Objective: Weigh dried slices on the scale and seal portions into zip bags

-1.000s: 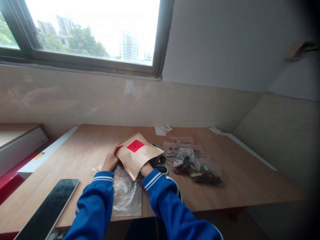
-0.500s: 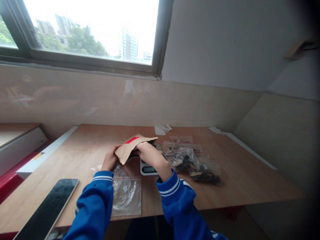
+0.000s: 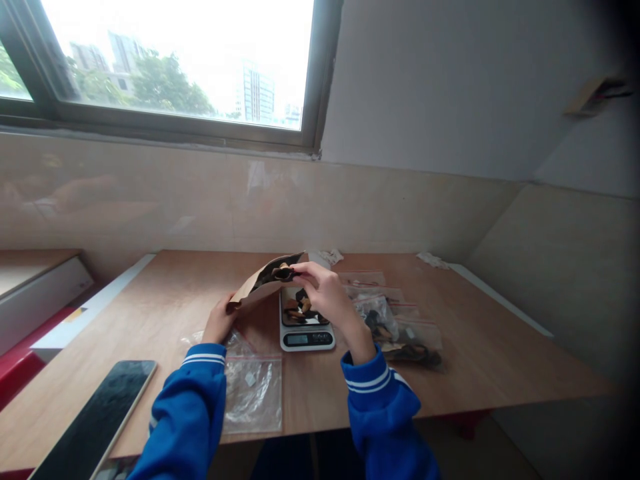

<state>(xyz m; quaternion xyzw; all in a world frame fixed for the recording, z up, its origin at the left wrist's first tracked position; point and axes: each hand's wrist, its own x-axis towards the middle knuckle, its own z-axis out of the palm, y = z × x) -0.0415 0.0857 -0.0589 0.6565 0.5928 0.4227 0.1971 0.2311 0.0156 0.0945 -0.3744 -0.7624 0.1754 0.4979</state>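
My left hand [image 3: 219, 321] grips the lower left end of a brown kraft paper bag [image 3: 260, 289], tilted with its mouth open to the right. At that mouth, the fingertips of my right hand [image 3: 327, 293] pinch a curled dried piece [image 3: 283, 273], dark with a tan part; its exact kind is unclear. Below them a white digital kitchen scale [image 3: 307, 341] carries several similar dark and tan pieces [image 3: 298, 309]. Its display is too small to read. An emptied-looking clear zip bag [image 3: 254, 400] lies flat in front of my left hand.
Several clear zip bags of dark pieces [image 3: 413, 343] lie right of the scale. A phone [image 3: 95, 420] rests at the table's left front. Crumpled white paper [image 3: 332, 256] sits by the wall, and another scrap [image 3: 433, 261] lies farther right.
My right hand has come out of the paper bag, up and to the right, with a dried piece in its fingers. The bag has turned, showing its inside, and the scale is uncovered.
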